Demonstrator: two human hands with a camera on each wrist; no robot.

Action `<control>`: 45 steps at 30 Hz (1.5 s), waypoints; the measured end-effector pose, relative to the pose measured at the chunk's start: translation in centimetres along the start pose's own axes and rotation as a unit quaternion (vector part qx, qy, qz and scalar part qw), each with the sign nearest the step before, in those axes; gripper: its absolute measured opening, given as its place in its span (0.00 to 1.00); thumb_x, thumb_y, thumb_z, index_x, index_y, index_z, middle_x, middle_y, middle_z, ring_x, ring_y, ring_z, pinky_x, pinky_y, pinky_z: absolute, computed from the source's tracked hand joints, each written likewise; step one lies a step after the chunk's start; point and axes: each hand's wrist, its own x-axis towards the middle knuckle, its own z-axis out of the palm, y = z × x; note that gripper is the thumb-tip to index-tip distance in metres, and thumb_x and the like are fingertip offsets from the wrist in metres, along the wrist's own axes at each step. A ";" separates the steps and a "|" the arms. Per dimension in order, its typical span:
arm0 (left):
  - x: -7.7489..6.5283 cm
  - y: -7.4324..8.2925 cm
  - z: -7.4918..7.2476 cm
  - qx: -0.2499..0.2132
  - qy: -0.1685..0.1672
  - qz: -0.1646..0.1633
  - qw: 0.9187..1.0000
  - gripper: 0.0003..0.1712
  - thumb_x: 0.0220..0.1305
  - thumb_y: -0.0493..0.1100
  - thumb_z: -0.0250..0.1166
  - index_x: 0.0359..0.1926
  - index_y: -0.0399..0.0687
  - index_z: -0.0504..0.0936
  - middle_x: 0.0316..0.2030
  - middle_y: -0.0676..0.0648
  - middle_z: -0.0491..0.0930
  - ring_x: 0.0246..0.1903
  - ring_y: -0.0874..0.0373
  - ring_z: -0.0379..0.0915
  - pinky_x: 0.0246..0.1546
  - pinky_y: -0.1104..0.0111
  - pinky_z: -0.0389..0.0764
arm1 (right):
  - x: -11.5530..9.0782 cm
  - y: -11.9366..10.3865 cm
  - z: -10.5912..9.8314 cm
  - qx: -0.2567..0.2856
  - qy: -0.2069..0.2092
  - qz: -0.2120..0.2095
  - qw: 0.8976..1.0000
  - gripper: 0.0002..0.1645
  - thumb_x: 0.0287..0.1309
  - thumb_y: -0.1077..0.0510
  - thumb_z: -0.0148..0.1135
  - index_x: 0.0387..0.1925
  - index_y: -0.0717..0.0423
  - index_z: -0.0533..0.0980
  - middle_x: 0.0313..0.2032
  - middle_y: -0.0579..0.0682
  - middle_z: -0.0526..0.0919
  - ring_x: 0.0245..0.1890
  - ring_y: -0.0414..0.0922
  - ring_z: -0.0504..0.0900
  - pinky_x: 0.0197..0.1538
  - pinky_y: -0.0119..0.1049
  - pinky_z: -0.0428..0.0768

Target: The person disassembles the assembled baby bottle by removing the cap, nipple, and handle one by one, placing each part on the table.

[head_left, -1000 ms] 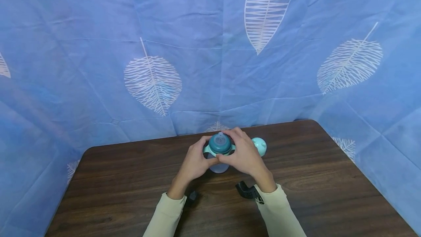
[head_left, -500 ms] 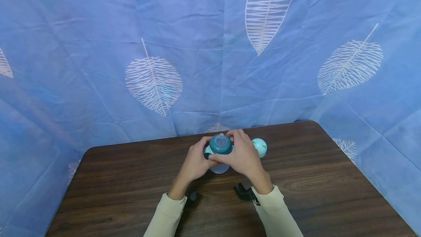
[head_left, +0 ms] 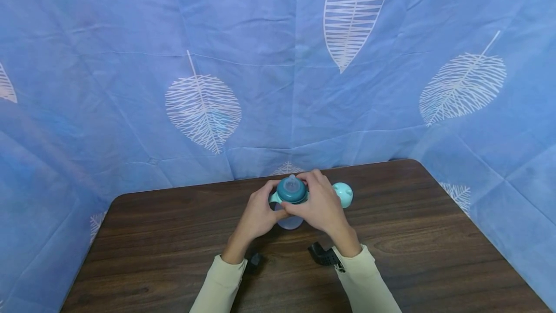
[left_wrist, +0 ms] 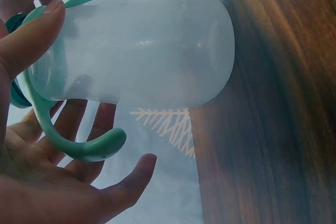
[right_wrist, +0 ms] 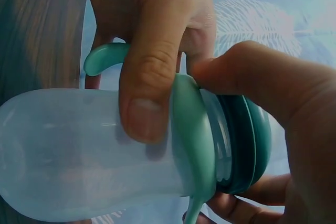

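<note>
A baby bottle (left_wrist: 147, 45) with a frosted clear body stands upright on the table in the head view, between both hands. A mint two-handled ring (right_wrist: 194, 135) circles its neck. Above it sits a dark teal collar (head_left: 292, 192) with a clear nipple (head_left: 291, 180). My left hand (head_left: 258, 209) grips the upper body, thumb on the near side and fingers behind, around one handle (left_wrist: 94, 148). My right hand (head_left: 319, 202) holds the collar between thumb and fingers. Screw threads (right_wrist: 221, 135) show between ring and collar in the right wrist view.
A rounded mint cap (head_left: 343, 194) lies just right of the right hand. The dark wood table (head_left: 412, 235) ends at a blue leaf-print cloth (head_left: 269, 86) behind. Black wrist devices (head_left: 323, 255) hang under both sleeves.
The right thumb has slid left along the collar's near side, then partly back right, while its fingers shifted at the far side. The left hand and the bottle have hardly moved.
</note>
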 end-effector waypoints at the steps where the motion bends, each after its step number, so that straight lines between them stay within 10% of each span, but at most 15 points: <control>1: 0.0 0.0 0.0 0.000 -0.001 -0.001 1.000 0.38 0.64 0.40 0.83 0.71 0.39 0.78 0.64 0.38 0.83 0.64 0.41 0.80 0.65 0.42 0.79 | 0.0 0.0 -0.1 0.002 0.000 0.000 1.000 0.42 0.55 0.44 0.86 0.65 0.61 0.80 0.54 0.56 0.80 0.53 0.57 0.79 0.52 0.60 0.84; 45: 0.1 0.0 0.0 0.018 0.000 0.003 1.000 0.38 0.61 0.38 0.85 0.69 0.38 0.78 0.61 0.40 0.85 0.60 0.44 0.82 0.62 0.46 0.81 | 0.2 0.2 -1.4 0.100 -0.021 -0.057 0.993 0.40 0.58 0.58 0.83 0.71 0.60 0.78 0.59 0.55 0.83 0.56 0.56 0.83 0.58 0.59 0.85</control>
